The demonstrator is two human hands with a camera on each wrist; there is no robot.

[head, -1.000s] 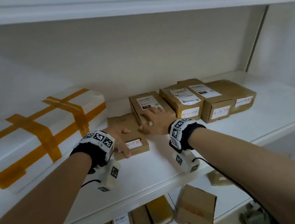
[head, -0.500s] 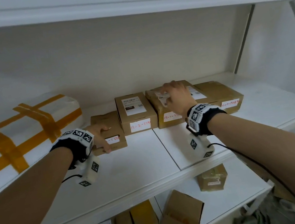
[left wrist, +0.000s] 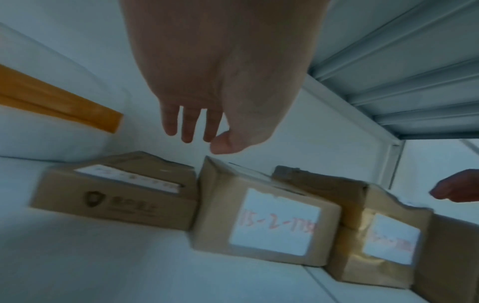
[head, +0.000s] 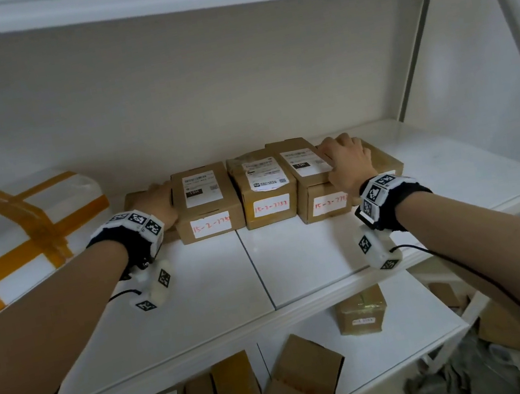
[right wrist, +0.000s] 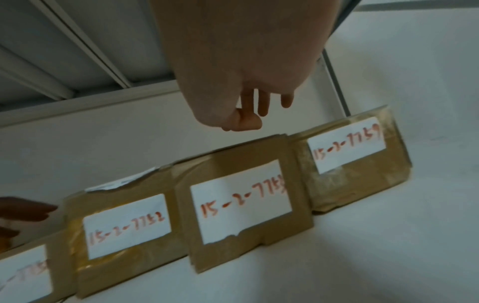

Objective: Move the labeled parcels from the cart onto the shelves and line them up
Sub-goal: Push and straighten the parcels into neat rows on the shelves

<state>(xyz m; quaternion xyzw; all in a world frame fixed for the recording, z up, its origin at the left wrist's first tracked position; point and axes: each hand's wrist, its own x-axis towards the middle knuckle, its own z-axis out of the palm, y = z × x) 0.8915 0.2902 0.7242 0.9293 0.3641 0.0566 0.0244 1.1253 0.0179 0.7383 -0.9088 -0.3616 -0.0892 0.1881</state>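
Labeled parcels, five brown cardboard boxes, sit in a row side by side near the back of the white shelf. The leftmost low box is mostly hidden behind the left hand in the head view; the left wrist view shows it flatter than its neighbours, with a printed emblem on its front and a white slip on top, too blurred to read. Next comes the second box, then the third box and the fourth box, each with a shipping label on top and a white slip with red handwriting on the front; the last digits are smeared or cut off. The rightmost box is largely covered by the right hand from above. The left hand lies over the low box against the side of the second box, its fingers straight and together, gripping nothing in the wrist view, though contact cannot be confirmed. The right hand rests at the seam between the fourth and rightmost boxes; its fingers hang loosely bent, and whether they grip an edge cannot be told. A large white parcel with orange tape lies at the left, cut off by the frame. More cardboard boxes stand on the lower shelf, partly hidden by the upper shelf's edge.
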